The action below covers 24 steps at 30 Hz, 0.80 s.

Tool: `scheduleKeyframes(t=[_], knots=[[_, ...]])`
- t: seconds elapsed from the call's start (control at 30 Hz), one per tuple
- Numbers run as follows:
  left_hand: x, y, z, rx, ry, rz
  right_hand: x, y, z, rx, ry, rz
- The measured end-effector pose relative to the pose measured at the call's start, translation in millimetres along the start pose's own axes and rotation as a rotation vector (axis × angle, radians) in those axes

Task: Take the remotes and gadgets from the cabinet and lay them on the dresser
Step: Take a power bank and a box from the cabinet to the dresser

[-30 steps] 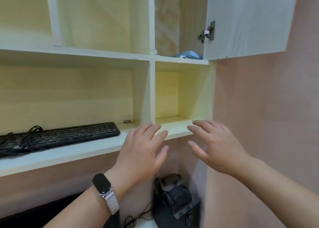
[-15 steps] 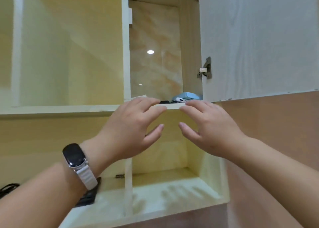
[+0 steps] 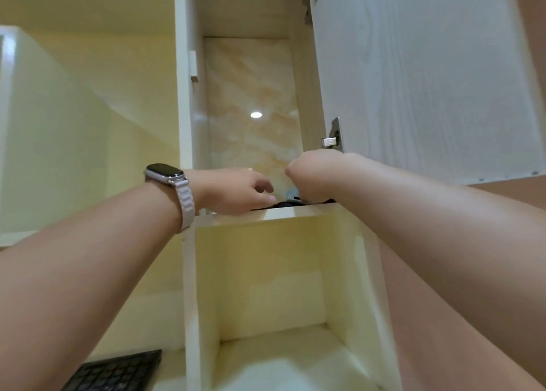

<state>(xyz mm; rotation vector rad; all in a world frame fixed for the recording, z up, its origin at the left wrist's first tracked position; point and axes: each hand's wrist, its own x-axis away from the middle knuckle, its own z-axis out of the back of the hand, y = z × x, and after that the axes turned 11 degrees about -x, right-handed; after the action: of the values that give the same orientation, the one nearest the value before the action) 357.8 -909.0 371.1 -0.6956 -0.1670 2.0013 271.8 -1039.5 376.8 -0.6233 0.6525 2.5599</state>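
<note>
Both of your arms reach up into the narrow upper compartment of the cabinet point(image 3: 189, 124), whose white door point(image 3: 419, 74) stands open on the right with a metal hinge point(image 3: 332, 137) just above your right wrist. Your left hand point(image 3: 233, 189), with a smartwatch point(image 3: 165, 173) on its wrist, lies palm down over the front edge of the shelf point(image 3: 283, 213), fingers curled forward; whether they pinch anything cannot be told. Your right hand point(image 3: 313, 177) bends down at the wrist behind that same edge, and its fingers are hidden, so its grip cannot be told either. The gadgets point(image 3: 291, 200) sit on the shelf just behind the front edge, between and under your two hands: only a dark sliver and a bit of pale blue show, too little to read their long axis or which way they point. The compartment's back is a glossy, marble-patterned panel point(image 3: 251, 101) reflecting a round light. Below the shelf is a pale yellow cubby point(image 3: 271, 287), and a black keyboard point(image 3: 115, 371) lies on the lower shelf at bottom left. The wall point(image 3: 526, 195) right of the cabinet is pinkish.
</note>
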Motion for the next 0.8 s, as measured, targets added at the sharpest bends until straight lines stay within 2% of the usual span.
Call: scheduleKeyframes(t=[0.13, 0.3, 0.4, 0.6, 0.8], knots=[[-9.8, 0.6, -10.0, 0.079, -0.06, 0.033, -4.8, 1.0, -5.9, 0.11, 0.027, 0.017], [-12.5, -2.8, -17.5, 0.148, 0.024, 0.047, -12.5, -1.1, -9.0, 0.122, 0.035, -0.005], [-8.9, -3.7, -21.4, 0.179, 0.08, 0.054, -12.9, -0.9, -9.0, 0.085, 0.109, 0.007], [5.8, -5.6, -27.4, 0.211, 0.25, -0.003, 0.2, -1.6, -13.3, -0.128, 0.432, 0.058], [26.4, -8.4, -34.0, 0.135, 0.424, -0.049, 36.2, -4.9, -37.0, -0.433, 0.857, -0.012]])
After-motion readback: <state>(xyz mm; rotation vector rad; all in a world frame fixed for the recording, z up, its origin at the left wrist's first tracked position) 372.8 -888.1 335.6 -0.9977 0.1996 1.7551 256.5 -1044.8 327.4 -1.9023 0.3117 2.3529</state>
